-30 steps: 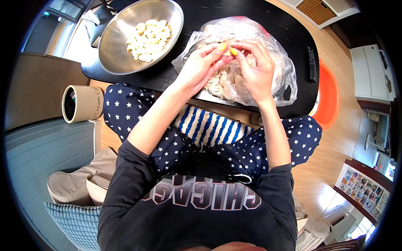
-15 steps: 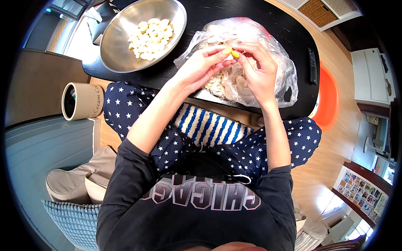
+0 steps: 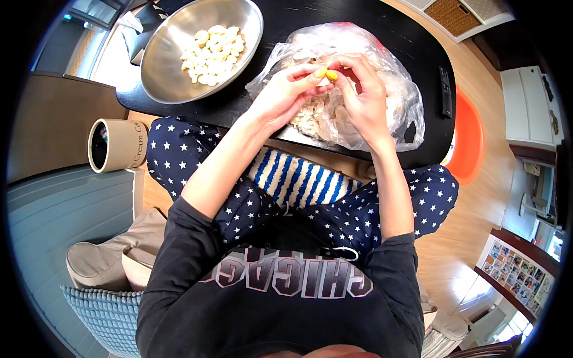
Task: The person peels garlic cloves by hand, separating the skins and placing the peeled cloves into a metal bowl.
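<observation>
Above the plastic bag, both hands meet at the fingertips around a small whitish piece that looks like a garlic clove (image 3: pixel 323 82). My left hand (image 3: pixel 286 95) pinches it from the left, and my right hand (image 3: pixel 363 92) from the right. Both thumbnails look yellow. Fingers cover most of the clove. Under the hands, the clear plastic bag (image 3: pixel 401 98) lies spread on the table with papery pale skins (image 3: pixel 310 119) in it. A steel bowl (image 3: pixel 158 74) to the left holds a heap of pale yellow peeled cloves (image 3: pixel 215 53).
The black table (image 3: pixel 286 18) carries the bowl and bag. Near its right edge lies a remote control (image 3: pixel 445 92). An orange tub (image 3: pixel 470 137) stands beyond that edge. At the left is a beige bucket (image 3: pixel 128 145), and a striped cloth item (image 3: pixel 298 179) lies between the legs.
Both hands have shifted very slightly left, still pinching the small piece together. The right fingers curl a little differently. The whole view has moved slightly.
</observation>
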Motion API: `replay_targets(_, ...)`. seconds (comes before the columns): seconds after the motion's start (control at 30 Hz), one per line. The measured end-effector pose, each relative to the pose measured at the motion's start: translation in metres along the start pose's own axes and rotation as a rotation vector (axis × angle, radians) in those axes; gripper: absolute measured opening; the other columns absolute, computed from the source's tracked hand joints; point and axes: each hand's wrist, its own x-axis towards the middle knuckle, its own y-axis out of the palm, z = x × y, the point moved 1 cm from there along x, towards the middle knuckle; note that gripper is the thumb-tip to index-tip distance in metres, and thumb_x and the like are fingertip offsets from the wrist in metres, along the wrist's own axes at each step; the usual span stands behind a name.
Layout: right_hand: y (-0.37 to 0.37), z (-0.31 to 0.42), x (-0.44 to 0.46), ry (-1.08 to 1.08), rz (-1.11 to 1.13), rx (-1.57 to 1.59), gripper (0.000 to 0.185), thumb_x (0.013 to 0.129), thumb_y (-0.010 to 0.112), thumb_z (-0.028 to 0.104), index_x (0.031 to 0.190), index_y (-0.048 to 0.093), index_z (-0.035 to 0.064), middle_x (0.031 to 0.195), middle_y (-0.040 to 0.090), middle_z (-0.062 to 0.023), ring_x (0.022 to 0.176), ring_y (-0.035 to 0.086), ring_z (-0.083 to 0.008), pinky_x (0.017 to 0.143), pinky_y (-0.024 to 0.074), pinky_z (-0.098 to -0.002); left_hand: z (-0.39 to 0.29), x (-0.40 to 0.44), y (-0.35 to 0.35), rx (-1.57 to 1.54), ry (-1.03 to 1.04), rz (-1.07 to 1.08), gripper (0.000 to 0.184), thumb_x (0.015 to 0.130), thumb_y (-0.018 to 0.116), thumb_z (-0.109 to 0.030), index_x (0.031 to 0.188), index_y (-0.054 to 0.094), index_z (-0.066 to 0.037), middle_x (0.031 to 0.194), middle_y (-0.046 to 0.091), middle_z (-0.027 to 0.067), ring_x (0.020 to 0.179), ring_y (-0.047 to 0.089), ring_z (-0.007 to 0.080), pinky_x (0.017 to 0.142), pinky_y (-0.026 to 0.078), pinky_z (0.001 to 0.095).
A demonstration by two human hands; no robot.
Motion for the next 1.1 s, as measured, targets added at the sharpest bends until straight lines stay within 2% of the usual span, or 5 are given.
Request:
replay_targets(0.3, -0.003, 0.000, 0.000, 0.010, 0.031, -0.035, 0.015, 0.078, 0.055, -0.004, 0.092, 0.054, 0.0001, 0.086, 0.055, -0.0093, 0.079, 0.058, -0.0191, 0.069, 0.0461, -0.0264, 0.006, 0.002, -0.001, -0.087, -0.001, 0.002, 0.022, 0.087, 0.051, -0.004, 0.107, 0.052, 0.003, 0.103, 0.056, 0.0103, 0.093, 0.056, 0.0151, 0.085, 0.045, 0.0236)
replay_targets(0.57, 0.000, -0.004, 0.001, -0.065, 0.074, -0.199, 0.017, 0.079, 0.051, -0.003, 0.095, 0.046, -0.0004, 0.088, 0.046, -0.0143, 0.084, 0.049, -0.0285, 0.074, 0.0410, -0.0335, 0.010, 0.001, 0.002, -0.142, -0.017, -0.015, 0.024, 0.088, 0.050, -0.005, 0.110, 0.049, 0.003, 0.100, 0.054, 0.0089, 0.090, 0.054, 0.0138, 0.083, 0.045, 0.0218)
replay_targets(0.8, -0.004, -0.002, 0.001, -0.034, 0.125, -0.202, 0.017, 0.078, 0.051, -0.004, 0.093, 0.044, -0.0012, 0.088, 0.043, -0.0161, 0.086, 0.046, -0.0303, 0.078, 0.0384, -0.0350, 0.014, 0.000, 0.005, -0.254, -0.030, -0.007, 0.026, 0.088, 0.050, -0.005, 0.112, 0.047, 0.004, 0.100, 0.054, 0.0094, 0.090, 0.054, 0.0144, 0.081, 0.045, 0.0223)
replay_targets(0.97, -0.001, 0.002, 0.001, -0.217, 0.123, -0.320, 0.018, 0.077, 0.051, -0.004, 0.093, 0.044, -0.0002, 0.089, 0.044, -0.0155, 0.086, 0.046, -0.0299, 0.078, 0.0387, -0.0338, 0.011, 0.000, -0.007, -0.371, -0.111, 0.121, 0.026, 0.088, 0.050, -0.005, 0.111, 0.048, 0.005, 0.101, 0.055, 0.0101, 0.087, 0.055, 0.0135, 0.078, 0.047, 0.0200)
replay_targets(1.1, 0.001, 0.002, -0.005, -0.154, 0.044, -0.216, 0.022, 0.075, 0.053, -0.006, 0.095, 0.045, 0.0001, 0.093, 0.045, -0.0151, 0.087, 0.047, -0.0291, 0.077, 0.0399, -0.0335, -0.001, -0.005, 0.008, -0.196, 0.000, 0.051, 0.025, 0.088, 0.050, -0.004, 0.110, 0.049, 0.005, 0.101, 0.056, 0.0099, 0.087, 0.056, 0.0130, 0.077, 0.048, 0.0193)
